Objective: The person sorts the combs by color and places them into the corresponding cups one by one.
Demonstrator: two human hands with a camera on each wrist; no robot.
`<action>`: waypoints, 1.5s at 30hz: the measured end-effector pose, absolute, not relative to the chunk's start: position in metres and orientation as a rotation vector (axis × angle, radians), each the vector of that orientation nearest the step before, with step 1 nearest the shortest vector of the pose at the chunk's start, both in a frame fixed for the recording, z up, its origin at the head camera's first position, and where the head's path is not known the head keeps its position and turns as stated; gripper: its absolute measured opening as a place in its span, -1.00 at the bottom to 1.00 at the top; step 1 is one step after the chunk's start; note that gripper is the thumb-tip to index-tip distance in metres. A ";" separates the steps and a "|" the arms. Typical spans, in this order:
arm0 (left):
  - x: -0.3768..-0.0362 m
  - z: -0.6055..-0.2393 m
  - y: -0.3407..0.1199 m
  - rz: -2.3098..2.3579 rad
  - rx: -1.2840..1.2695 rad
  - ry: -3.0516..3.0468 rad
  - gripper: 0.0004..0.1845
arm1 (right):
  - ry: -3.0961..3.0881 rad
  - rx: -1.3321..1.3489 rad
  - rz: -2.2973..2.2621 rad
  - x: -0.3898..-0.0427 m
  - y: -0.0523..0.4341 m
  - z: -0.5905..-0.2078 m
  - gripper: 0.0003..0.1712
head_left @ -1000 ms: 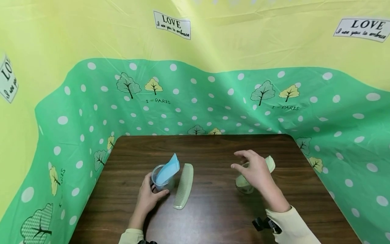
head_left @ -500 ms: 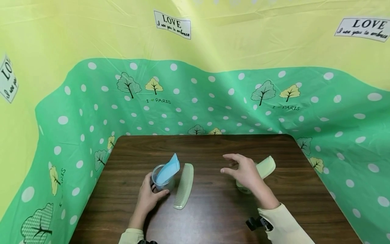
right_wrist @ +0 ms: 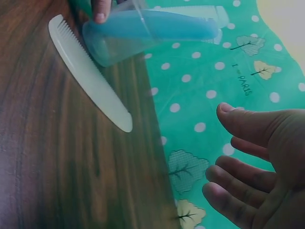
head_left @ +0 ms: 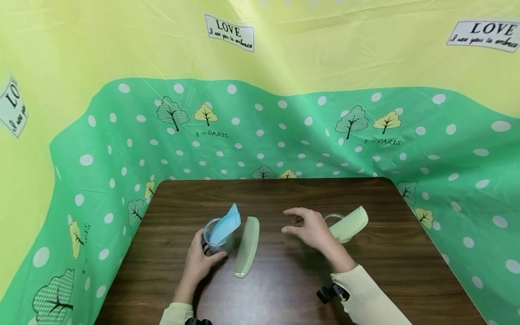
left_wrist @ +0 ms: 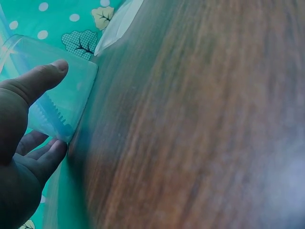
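Comb [head_left: 246,247] of pale green lies flat on the counter [head_left: 284,289], its long axis running from near the person toward the far edge and tipped slightly rightward at the far end, with the toothed side facing left in the head view. It sits between the two hands, just beside the clear cup [head_left: 218,238] that the left hand [head_left: 199,262] grips, thumb on one side and fingers curled round the other; a blue comb [head_left: 225,226] stands slanted inside that cup, its tip leaning up and to the right. The right hand [head_left: 310,228] hovers above the counter to the right of the flat comb, fingers spread and relaxed, holding nothing, fingertips pointing left toward it. A gap of bare wood separates those fingertips from the comb, so the left hand is the nearer of the two but is occupied. Behind the right hand a second clear cup [head_left: 335,221] holds another pale green comb [head_left: 350,224], leaning out to the right. From the right wrist view the flat comb [right_wrist: 88,78] lies ahead of the open palm [right_wrist: 267,162], beside the cup.
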State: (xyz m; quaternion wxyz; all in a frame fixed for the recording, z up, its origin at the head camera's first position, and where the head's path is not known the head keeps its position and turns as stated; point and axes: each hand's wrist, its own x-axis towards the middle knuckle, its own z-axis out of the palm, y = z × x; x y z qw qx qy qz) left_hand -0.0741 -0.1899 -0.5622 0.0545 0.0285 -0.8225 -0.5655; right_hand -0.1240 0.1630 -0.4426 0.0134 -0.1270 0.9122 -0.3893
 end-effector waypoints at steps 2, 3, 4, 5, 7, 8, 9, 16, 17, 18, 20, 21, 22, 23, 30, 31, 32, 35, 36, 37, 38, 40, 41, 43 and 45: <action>-0.074 -0.563 -0.190 -1.722 0.086 -2.489 0.02 | 2.828 -0.401 -1.211 -0.126 0.160 -0.447 -0.45; -0.074 -0.563 -0.190 -1.726 0.093 -2.484 0.02 | 2.823 -0.404 -1.207 -0.127 0.158 -0.450 -0.45; -0.074 -0.563 -0.190 -1.728 0.096 -2.479 0.02 | 2.816 -0.404 -1.205 -0.127 0.156 -0.452 -0.45; -0.074 -0.564 -0.190 -1.726 0.095 -2.474 0.03 | 2.809 -0.404 -1.206 -0.128 0.154 -0.455 -0.45; -0.074 -0.564 -0.190 -1.720 0.078 -2.468 0.05 | 2.800 -0.404 -1.202 -0.129 0.150 -0.459 -0.44; -0.074 -0.565 -0.191 -1.707 0.064 -2.471 0.07 | 2.798 -0.408 -1.201 -0.129 0.149 -0.461 -0.45; -0.074 -0.565 -0.191 -1.693 0.056 -2.475 0.08 | 2.793 -0.405 -1.203 -0.129 0.147 -0.463 -0.45; -0.074 -0.567 -0.191 -1.573 0.006 -2.529 0.05 | 2.783 -0.422 -1.189 -0.132 0.133 -0.472 -0.49; -0.074 -0.567 -0.191 -1.572 0.009 -2.532 0.04 | 2.784 -0.427 -1.180 -0.132 0.132 -0.473 -0.49; -0.074 -0.566 -0.191 -1.571 0.008 -2.535 0.05 | 2.787 -0.440 -1.170 -0.132 0.130 -0.474 -0.48; -0.074 -0.566 -0.191 -1.572 0.006 -2.538 0.05 | 2.785 -0.462 -1.146 -0.133 0.126 -0.477 -0.47; -0.074 -0.565 -0.191 -1.573 0.005 -2.539 0.05 | 2.783 -0.477 -1.133 -0.133 0.125 -0.478 -0.46; -0.074 -0.565 -0.191 -1.569 0.003 -2.537 0.05 | 2.780 -0.491 -1.121 -0.133 0.123 -0.479 -0.46; -0.074 -0.565 -0.192 -1.566 0.003 -2.539 0.05 | 2.780 -0.502 -1.106 -0.133 0.121 -0.481 -0.45; -0.074 -0.563 -0.190 -1.589 0.009 -2.535 0.05 | 2.748 -0.540 -1.072 -0.138 0.114 -0.491 -0.39; -0.073 -0.562 -0.190 -1.588 0.006 -2.531 0.05 | 2.747 -0.546 -1.072 -0.139 0.112 -0.492 -0.39; -0.074 -0.563 -0.190 -1.587 0.007 -2.530 0.05 | 2.744 -0.547 -1.076 -0.140 0.111 -0.493 -0.38; -0.074 -0.564 -0.189 -1.567 0.004 -2.529 0.05 | 2.745 -0.561 -1.083 -0.142 0.105 -0.496 -0.37; -0.074 -0.564 -0.189 -1.563 0.006 -2.530 0.05 | 2.744 -0.568 -1.086 -0.143 0.104 -0.496 -0.37; -0.075 -0.565 -0.189 -1.566 0.007 -2.526 0.06 | 2.741 -0.574 -1.092 -0.144 0.102 -0.497 -0.38; -0.075 -0.565 -0.189 -1.573 0.010 -2.525 0.07 | 2.738 -0.579 -1.096 -0.145 0.100 -0.498 -0.37; -0.074 -0.566 -0.189 -1.585 0.004 -2.514 0.08 | 2.731 -0.585 -1.098 -0.146 0.097 -0.500 -0.38; -0.073 -0.566 -0.189 -1.591 0.003 -2.506 0.09 | 2.724 -0.587 -1.098 -0.147 0.095 -0.501 -0.38; -0.073 -0.566 -0.189 -1.578 -0.009 -2.499 0.10 | 2.710 -0.589 -1.096 -0.149 0.093 -0.503 -0.39; -0.073 -0.566 -0.188 -1.534 -0.017 -2.504 0.10 | 2.700 -0.585 -1.090 -0.150 0.091 -0.505 -0.39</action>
